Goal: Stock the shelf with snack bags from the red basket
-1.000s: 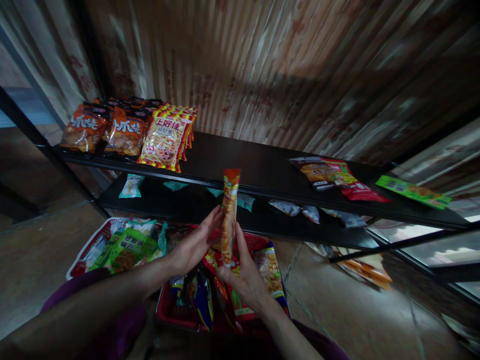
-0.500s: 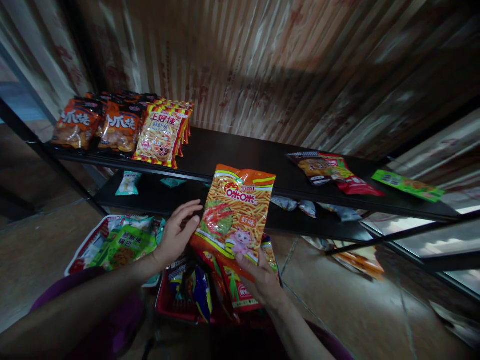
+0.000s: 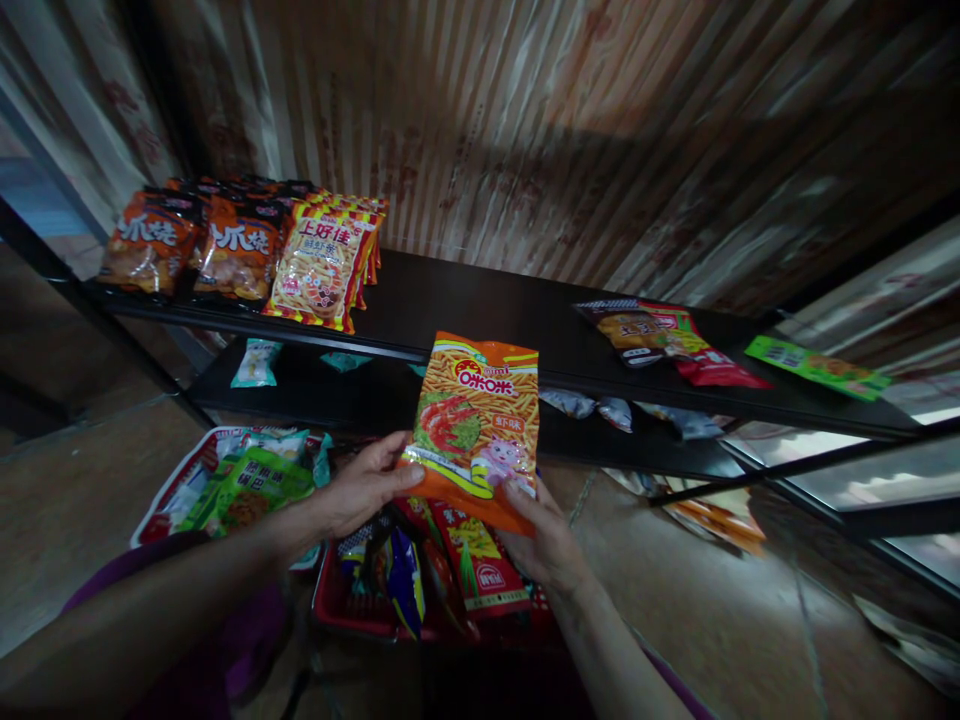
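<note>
Between my two hands is an orange bag of shrimp-flavour snack sticks (image 3: 480, 420), tilted with its printed front facing me. My left hand (image 3: 371, 485) pinches its lower left corner, thumb on the front. My right hand (image 3: 540, 530) grips the lower right corner, its thumb also over the front. Under the bag stands a red basket (image 3: 352, 622) filled with snack bags, among them a red packet (image 3: 487, 575) and a dark blue one (image 3: 405, 585). Behind the held bag runs the black upper shelf (image 3: 480, 295).
Orange-black snack bags (image 3: 236, 250) and red-yellow snack bags (image 3: 319, 260) stand in rows at the shelf's left. Several packets, including a green one (image 3: 817, 368), lie at its right. A second basket (image 3: 154, 515) holds green packets. The lower shelf (image 3: 322, 400) carries small packets.
My left hand has closed onto the bag's left corner, where before it was held open beside it. The bag has tipped back and shifted slightly left.
</note>
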